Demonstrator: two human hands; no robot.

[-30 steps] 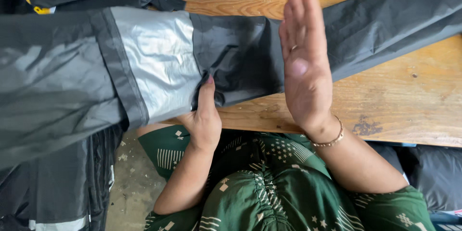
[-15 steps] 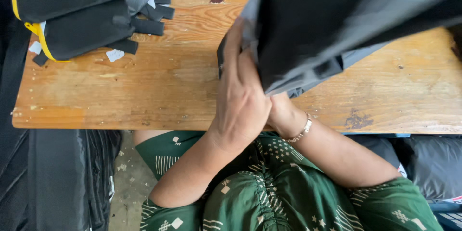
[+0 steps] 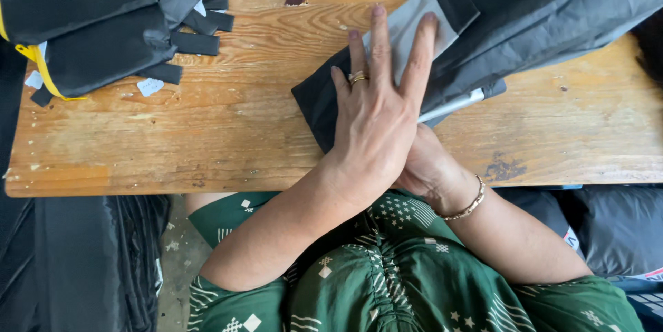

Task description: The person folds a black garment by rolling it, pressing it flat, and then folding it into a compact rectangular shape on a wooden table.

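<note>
Work in hand: a dark garment [image 3: 525, 21] with a pale grey band is being folded and pressed on the wooden table [image 3: 207, 138].
Done: one end is already doubled over into a flat fold near the table's front edge.
Left: most of the garment is seen unfolded, trailing off to the upper right.
Left hand [image 3: 376, 121]: laid flat, fingers spread wide on the fold; nothing is gripped.
Right hand [image 3: 425, 166]: mostly hidden under the left; its grip cannot be told.
Pile of dark bags [image 3: 97, 21]: well apart, at the far left corner.
</note>
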